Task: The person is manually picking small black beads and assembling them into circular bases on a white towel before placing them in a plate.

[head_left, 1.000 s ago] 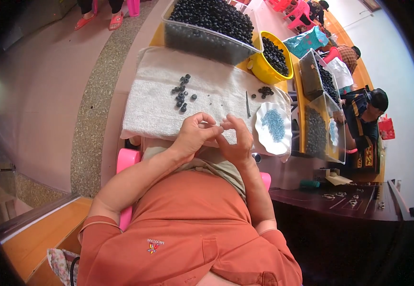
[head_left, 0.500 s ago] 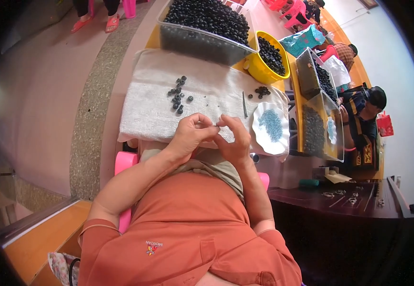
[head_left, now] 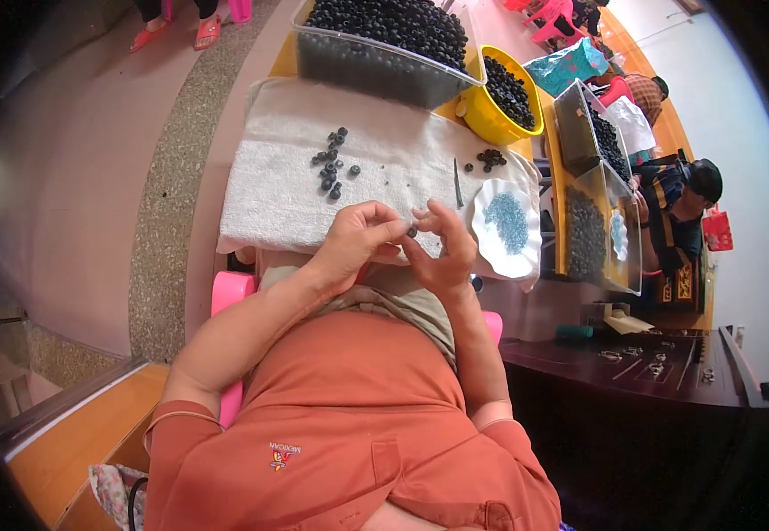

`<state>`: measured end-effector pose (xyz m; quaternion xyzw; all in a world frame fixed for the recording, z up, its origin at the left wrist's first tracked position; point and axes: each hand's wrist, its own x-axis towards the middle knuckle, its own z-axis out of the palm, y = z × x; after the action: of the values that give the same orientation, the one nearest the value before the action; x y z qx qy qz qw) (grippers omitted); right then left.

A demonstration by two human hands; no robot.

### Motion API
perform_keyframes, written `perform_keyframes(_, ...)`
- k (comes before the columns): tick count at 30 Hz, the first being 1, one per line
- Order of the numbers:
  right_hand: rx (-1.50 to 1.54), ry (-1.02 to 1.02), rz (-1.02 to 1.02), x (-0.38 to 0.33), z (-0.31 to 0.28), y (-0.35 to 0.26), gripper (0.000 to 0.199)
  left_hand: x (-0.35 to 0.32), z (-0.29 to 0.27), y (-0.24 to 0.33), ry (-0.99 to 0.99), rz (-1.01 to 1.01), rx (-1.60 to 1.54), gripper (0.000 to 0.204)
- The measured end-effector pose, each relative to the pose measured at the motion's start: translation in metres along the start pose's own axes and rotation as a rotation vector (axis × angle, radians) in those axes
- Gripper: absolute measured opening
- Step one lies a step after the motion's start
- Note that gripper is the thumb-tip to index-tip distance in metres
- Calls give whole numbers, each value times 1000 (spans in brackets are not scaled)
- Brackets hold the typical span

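Observation:
My left hand (head_left: 362,237) and my right hand (head_left: 442,252) meet over the near edge of a white cloth (head_left: 269,186). A small round black part (head_left: 412,232) is pinched between their fingertips. Beyond my left hand lies a loose cluster of black parts (head_left: 329,168), with one black part (head_left: 354,171) a little apart. A slender dark pointed tool (head_left: 458,183) rests beyond my right hand. Beside that hand stands a white scalloped dish (head_left: 492,255) of small pale-blue clear pieces (head_left: 506,223). Farther back sits a small group of dark parts (head_left: 491,159).
A large clear bin (head_left: 375,75) heaped with black parts stands at the far edge, next to a yellow tub (head_left: 482,115) of similar parts. More clear bins (head_left: 610,234) stand to the right, near a seated person (head_left: 676,212). A dark table (head_left: 579,363) lies at lower right.
My fingers have shifted slightly, and the black part now shows between the fingertips. My right fingers are raised a little more. The view has tilted slightly.

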<state>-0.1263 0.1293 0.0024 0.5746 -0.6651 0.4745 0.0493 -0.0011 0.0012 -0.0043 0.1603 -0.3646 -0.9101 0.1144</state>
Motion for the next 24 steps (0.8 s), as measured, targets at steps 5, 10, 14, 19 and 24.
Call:
perform_keyframes(5,44,63,-30,2,0,0,64,-1,-1,2,13,-6,-25,12)
perform_keyframes(10,7,66,-80,6,-2,-2,63,-2,1,4,14,-9,-32,12)
perform_keyframes(14,-42,70,-102,9,-3,-7,61,-3,2,3,16,7,-12,12)
perform_keyframes(19,-6,84,-69,7,-4,-10,60,-3,3,2,10,15,3,12)
perform_keyframes(24,-35,78,-103,10,-6,-8,59,0,3,-1,35,35,25,11)
